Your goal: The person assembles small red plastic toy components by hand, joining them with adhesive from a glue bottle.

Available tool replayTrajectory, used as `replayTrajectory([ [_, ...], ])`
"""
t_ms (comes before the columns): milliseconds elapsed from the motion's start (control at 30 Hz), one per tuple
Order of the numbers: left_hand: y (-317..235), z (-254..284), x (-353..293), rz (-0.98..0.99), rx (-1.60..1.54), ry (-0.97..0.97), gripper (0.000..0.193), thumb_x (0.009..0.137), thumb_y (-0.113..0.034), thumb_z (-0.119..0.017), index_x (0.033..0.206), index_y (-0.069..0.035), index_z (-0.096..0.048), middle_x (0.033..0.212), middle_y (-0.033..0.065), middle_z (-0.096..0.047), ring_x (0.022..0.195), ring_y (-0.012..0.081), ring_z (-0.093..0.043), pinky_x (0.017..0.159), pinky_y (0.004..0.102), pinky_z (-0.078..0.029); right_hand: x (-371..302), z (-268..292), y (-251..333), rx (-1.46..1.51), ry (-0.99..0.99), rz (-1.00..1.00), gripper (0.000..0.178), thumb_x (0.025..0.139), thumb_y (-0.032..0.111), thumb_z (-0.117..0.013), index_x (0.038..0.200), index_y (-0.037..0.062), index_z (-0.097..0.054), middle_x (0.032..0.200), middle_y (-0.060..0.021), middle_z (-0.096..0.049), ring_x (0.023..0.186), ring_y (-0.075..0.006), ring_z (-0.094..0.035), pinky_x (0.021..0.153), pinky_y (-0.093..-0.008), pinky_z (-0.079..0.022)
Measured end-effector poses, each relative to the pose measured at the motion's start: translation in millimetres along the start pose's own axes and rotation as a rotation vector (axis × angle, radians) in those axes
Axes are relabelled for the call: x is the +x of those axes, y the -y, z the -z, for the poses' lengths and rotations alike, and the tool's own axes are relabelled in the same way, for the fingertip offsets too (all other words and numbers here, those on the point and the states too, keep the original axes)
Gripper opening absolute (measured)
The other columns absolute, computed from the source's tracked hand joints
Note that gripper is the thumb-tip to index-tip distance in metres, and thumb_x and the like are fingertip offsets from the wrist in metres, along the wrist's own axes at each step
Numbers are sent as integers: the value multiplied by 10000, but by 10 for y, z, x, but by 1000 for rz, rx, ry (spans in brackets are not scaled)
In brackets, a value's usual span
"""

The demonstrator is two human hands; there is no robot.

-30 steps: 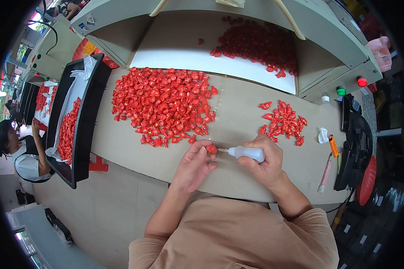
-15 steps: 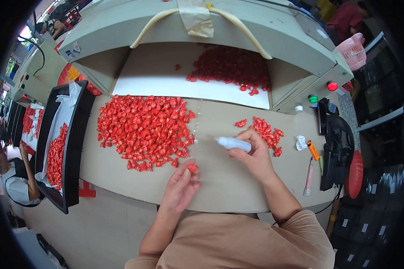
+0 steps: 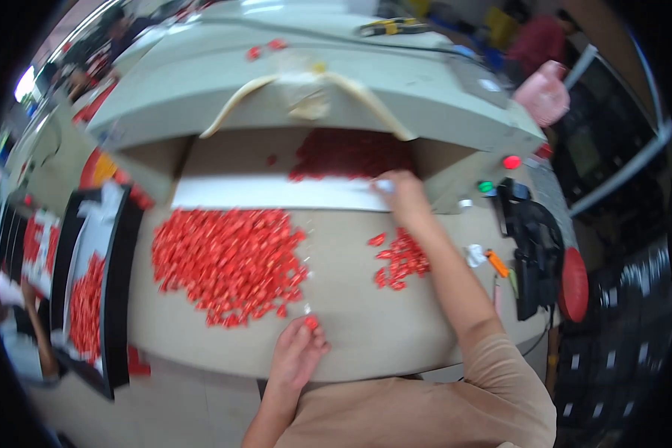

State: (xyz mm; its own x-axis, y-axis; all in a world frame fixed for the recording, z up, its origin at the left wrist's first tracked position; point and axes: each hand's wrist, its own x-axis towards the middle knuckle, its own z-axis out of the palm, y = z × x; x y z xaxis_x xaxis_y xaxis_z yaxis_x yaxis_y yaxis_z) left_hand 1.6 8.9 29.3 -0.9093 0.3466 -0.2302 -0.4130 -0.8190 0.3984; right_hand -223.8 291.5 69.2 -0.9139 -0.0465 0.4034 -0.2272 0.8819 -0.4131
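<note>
My left hand (image 3: pixel 297 352) is closed in a pinch around one small red plastic-looking piece (image 3: pixel 311 322), just above the near part of the table. My right hand (image 3: pixel 409 200) reaches forward to the front opening of a grey-green box-shaped machine (image 3: pixel 276 207), gripping a small whitish squeeze bottle (image 3: pixel 384 185) near the right end of its white floor. Motion blurs that hand, and its fingers partly cover the bottle. A large heap of red pieces (image 3: pixel 228 265) lies on the left of the table, and a smaller heap (image 3: pixel 402 261) lies beside my right forearm.
Inside the machine, more red pieces (image 3: pixel 351 153) lie in shadow. A black tray (image 3: pixel 118 291) of red pieces stands at left, near another person's arm (image 3: pixel 41 328). On the right are crumpled white tissue (image 3: pixel 476 255), an orange tool (image 3: pixel 496 263) and a black device (image 3: pixel 534 254).
My right hand has moved forward with the bottle, from above the table to the machine's opening. My left hand still pinches the red piece. The whole view has shifted, showing more of the machine's top.
</note>
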Motion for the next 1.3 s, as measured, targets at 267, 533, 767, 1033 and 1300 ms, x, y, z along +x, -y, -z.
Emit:
replayTrajectory([
  [267, -61, -120, -175, -41, -53, 44, 249, 932, -139, -566, 1141, -7, -532, 975, 51, -592, 838, 149, -563, 734, 247, -488, -34, -210, 395, 133, 203, 56, 277, 739, -26, -579, 1005, 9, -509, 1018, -181, -547, 982, -371, -554, 827, -452, -475],
  [533, -49, -258, -194, -8, 0, 25, 160, 949, -124, -525, 1092, -53, -539, 953, 28, -580, 796, 127, -524, 693, 246, -464, -114, -25, 491, 262, 215, 37, 272, 735, 17, -638, 949, 8, -472, 983, -185, -553, 972, -369, -558, 796, -439, -482],
  [767, -53, -151, -91, -9, -102, 70, 181, 938, -133, -541, 1086, -30, -551, 999, 72, -593, 858, 166, -556, 752, 288, -496, -675, 193, 967, 689, 191, 116, 189, 787, 87, -652, 942, 37, -557, 956, -112, -587, 922, -280, -594, 807, -369, -474],
  [1033, 12, -353, 55, -38, -210, -31, 276, 929, -158, -551, 1093, 63, -531, 1067, 145, -584, 1016, 241, -548, 925, 342, -480, -1533, 300, 1254, 999, 405, 276, 141, 828, 16, -621, 961, 8, -575, 991, -85, -528, 870, -221, -586, 750, -320, -480],
  [1300, 27, -369, 62, -43, -190, -82, 279, 930, -155, -551, 1094, 70, -537, 1090, 145, -580, 1027, 236, -543, 906, 322, -482, -1589, 216, 1210, 1026, 322, 290, 168, 852, 69, -613, 1012, 27, -581, 997, -87, -533, 889, -232, -587, 761, -321, -479],
])
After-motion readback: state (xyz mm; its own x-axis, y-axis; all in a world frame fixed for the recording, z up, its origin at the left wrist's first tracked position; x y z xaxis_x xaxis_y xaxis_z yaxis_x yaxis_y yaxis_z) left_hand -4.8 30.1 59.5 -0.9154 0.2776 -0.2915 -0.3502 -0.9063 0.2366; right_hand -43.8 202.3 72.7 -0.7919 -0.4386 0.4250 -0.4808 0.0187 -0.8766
